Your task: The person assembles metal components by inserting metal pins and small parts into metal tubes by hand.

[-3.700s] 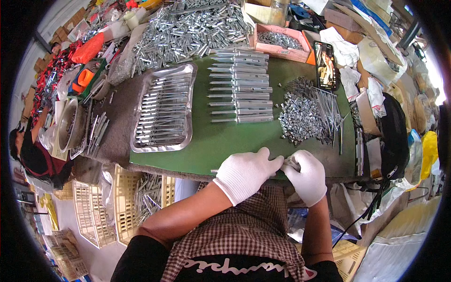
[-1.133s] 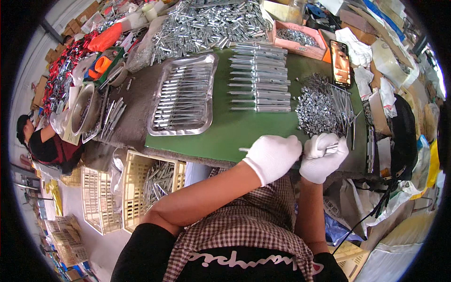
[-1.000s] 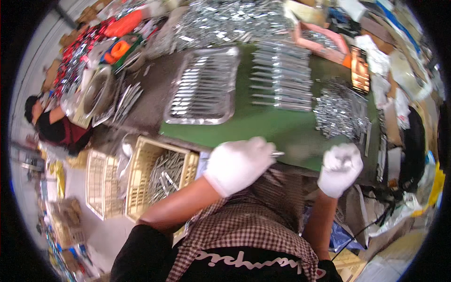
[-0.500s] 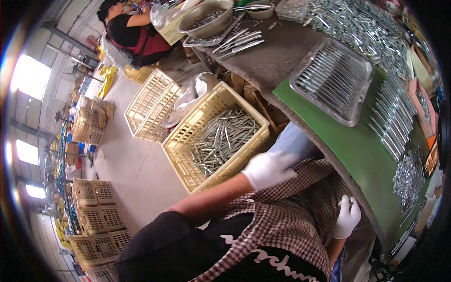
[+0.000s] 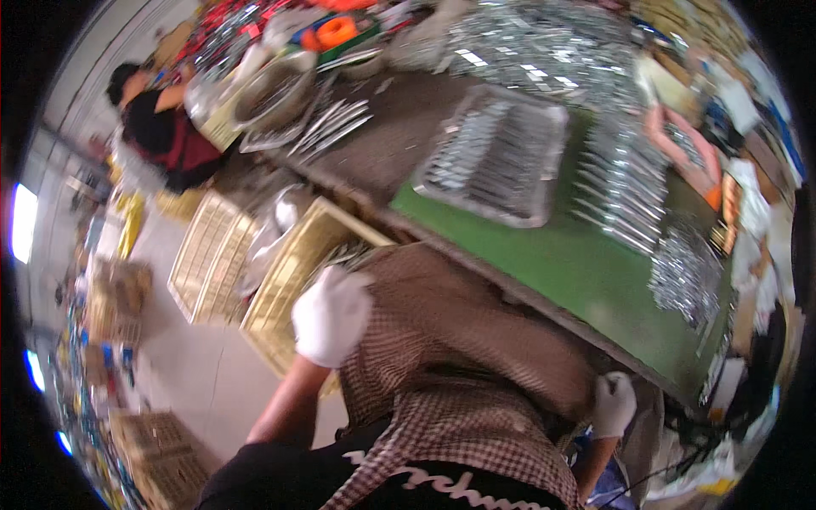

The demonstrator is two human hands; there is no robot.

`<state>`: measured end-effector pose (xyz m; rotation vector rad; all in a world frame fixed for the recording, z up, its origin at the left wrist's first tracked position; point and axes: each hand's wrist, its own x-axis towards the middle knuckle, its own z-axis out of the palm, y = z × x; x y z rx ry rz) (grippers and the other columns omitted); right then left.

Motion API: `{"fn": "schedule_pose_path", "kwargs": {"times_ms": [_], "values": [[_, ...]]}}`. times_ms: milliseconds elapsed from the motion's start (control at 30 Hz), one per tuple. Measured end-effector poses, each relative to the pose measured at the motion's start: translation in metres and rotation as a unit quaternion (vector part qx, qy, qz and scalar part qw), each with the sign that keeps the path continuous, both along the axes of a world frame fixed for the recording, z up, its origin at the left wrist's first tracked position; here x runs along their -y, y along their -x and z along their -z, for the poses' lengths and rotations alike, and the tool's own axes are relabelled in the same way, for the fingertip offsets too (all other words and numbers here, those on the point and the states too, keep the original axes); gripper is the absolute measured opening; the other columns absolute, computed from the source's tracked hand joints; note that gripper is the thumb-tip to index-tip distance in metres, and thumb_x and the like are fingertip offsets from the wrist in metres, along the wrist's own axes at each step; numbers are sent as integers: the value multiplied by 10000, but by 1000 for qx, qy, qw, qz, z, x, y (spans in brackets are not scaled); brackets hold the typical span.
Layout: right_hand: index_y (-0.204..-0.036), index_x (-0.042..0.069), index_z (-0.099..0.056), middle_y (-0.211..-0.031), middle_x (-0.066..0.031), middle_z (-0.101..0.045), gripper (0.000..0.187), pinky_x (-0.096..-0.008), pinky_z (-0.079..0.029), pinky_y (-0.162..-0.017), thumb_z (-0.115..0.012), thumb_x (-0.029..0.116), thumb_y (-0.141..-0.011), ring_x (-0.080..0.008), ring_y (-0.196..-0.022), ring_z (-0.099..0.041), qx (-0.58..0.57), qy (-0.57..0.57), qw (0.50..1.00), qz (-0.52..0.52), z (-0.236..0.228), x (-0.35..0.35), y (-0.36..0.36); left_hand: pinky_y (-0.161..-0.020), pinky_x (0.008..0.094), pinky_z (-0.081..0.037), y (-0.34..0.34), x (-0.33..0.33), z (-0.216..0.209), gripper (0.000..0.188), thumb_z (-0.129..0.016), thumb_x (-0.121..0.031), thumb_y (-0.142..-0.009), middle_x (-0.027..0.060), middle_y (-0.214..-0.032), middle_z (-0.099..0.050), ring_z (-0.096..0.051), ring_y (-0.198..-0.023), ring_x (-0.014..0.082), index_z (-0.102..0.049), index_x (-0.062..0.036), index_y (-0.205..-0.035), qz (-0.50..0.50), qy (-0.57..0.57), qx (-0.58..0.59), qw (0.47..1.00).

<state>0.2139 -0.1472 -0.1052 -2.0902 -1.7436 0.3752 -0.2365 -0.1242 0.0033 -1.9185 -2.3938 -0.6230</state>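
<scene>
A brown checked apron (image 5: pixel 459 306) is spread across my lap, below the edge of the workbench. My left hand (image 5: pixel 331 316), in a white glove and smeared by motion, is closed at the apron's left edge, in front of the yellow crate (image 5: pixel 276 319). Metal pieces (image 5: pixel 344 253) show in that crate, partly hidden by the apron. My right hand (image 5: pixel 614 404), also gloved, has its fingers curled at the apron's right edge, under the bench. On the green mat (image 5: pixel 484 246) lie a metal tray (image 5: pixel 518 223) of slim metal parts and a row of similar rods (image 5: pixel 620 191).
Small silvery parts (image 5: pixel 684 272) are heaped right of the rods, with a larger heap (image 5: pixel 535 51) behind the tray. A bowl (image 5: pixel 272 93) stands at the far left of the bench. Beyond it, a co-worker (image 5: pixel 166 127) sits. Another crate (image 5: pixel 208 255) stands on the floor.
My left hand has moved left and toward me, and the apron is now spread wider over my lap, covering part of the crate. The view has shifted right; my right hand stays near the bench edge.
</scene>
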Motion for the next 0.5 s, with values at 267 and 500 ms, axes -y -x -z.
{"fn": "schedule_pose_path", "kwargs": {"times_ms": [267, 500], "values": [[-956, 15, -695, -902, -175, -676, 162, -413, -517, -779, -652, 137, -859, -346, -864, -652, -136, 23, 988, -64, -70, -9, 31, -747, 422, -536, -24, -47, -11, 165, -631, -168, -841, 142, -917, -678, -664, -856, 323, -739, -68, -914, 191, 70, 24, 979], [-1098, 25, -713, -1035, -170, -721, 247, -314, -534, -835, -659, 151, -893, -275, -916, -708, -295, 28, 952, -80, -116, -46, 60, -802, 394, -518, -211, -160, -8, 277, -699, -156, -802, 74, -1035, -641, -648, -930, 267, -664, -83, -1067, 503, -157, 43, 849]]}}
